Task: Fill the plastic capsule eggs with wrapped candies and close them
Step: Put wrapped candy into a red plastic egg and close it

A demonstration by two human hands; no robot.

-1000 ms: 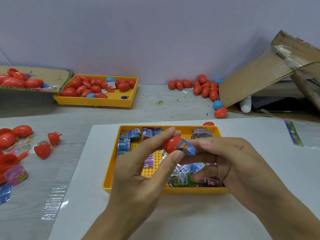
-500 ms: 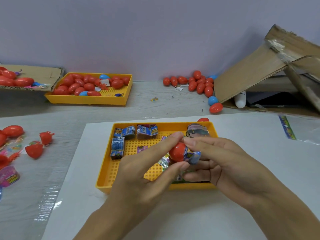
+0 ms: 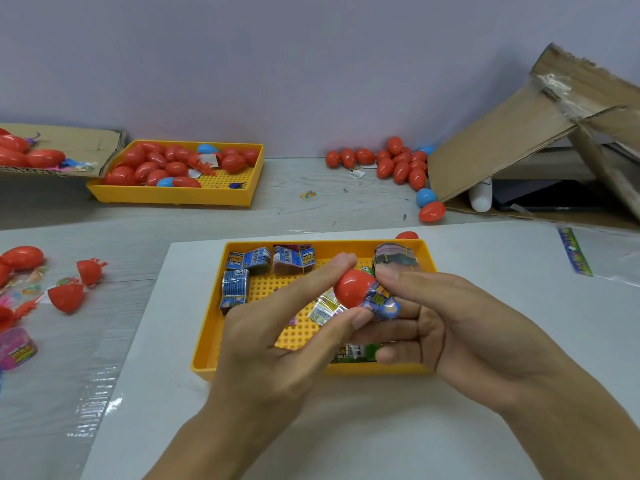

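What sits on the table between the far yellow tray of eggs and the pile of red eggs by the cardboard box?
In the head view, only a small multicoloured candy scrap on mostly bare table.

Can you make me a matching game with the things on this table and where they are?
Things:
1. red egg half
2. blue candy packs
3. blue egg
4. far yellow tray

Places:
A. full of red eggs, at the back of the table
B. pinched in the left hand, with a wrapped candy pushed in by the right hand
C. on the table beside the cardboard box
D. in the back left corner of the near yellow tray

Pairs: 1-B, 2-D, 3-C, 4-A
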